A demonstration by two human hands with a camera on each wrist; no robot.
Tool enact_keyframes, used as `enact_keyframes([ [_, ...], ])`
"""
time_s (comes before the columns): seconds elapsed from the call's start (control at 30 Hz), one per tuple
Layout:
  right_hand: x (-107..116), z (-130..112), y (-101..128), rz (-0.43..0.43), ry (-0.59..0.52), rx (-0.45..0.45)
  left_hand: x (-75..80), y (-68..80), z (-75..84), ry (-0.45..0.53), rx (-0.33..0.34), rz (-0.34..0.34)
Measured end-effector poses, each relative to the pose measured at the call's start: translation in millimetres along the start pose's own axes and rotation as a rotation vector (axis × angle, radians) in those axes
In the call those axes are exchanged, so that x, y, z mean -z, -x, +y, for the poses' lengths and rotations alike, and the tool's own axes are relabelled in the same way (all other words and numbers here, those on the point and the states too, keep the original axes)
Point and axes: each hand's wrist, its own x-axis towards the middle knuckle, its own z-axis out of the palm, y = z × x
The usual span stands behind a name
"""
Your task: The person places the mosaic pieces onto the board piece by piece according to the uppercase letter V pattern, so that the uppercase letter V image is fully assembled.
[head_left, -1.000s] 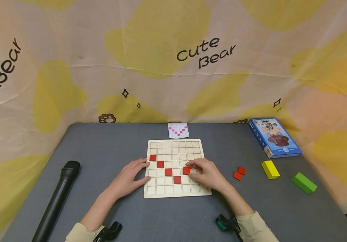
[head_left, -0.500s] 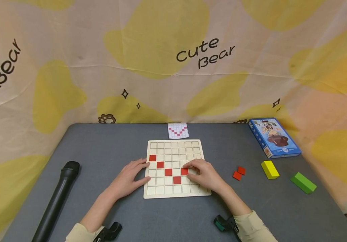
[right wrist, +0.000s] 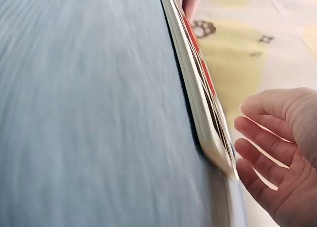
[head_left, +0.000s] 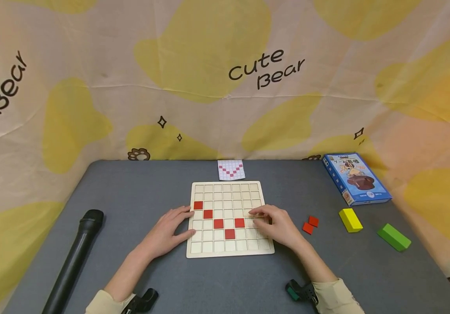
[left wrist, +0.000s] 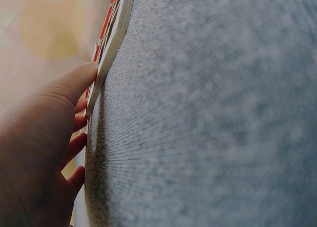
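A pale gridded board lies flat in the head view, with several red square tiles set in its cells. They run down rightward from the left edge, and one red tile sits a row higher on the right. My left hand rests at the board's left edge, its fingers extended and touching the rim, as the left wrist view also shows. Over the board's right side hovers my right hand, fingers loosely bent, nothing between thumb and fingertips. Two loose red tiles lie on the table right of that hand.
Behind the board is a small pattern card printed with a pink V. To the right are a yellow block, a green block and a blue box. A black microphone-like object lies at left.
My right hand slid a red tile left into a cell beside the lowest tile's column, let go of it, and drew back to the right. My left hand stayed put.
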Motion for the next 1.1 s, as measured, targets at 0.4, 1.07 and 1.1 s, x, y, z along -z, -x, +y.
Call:
enact_keyframes([
  [0.4, 63.7, 41.7, 40.0, 0.113, 0.161, -0.213, -0.8, 0.3, -0.4, 0.005, 0.009, -0.004],
  [1.07, 81.8, 58.4, 54.9, 0.058, 0.123, -0.326, -1.2, -0.3, -1.3, 0.003, 0.011, -0.011],
  [1.1, 80.5, 58.4, 53.7, 0.059, 0.118, -0.321, -1.3, -0.2, -1.4, 0.001, 0.01, -0.011],
])
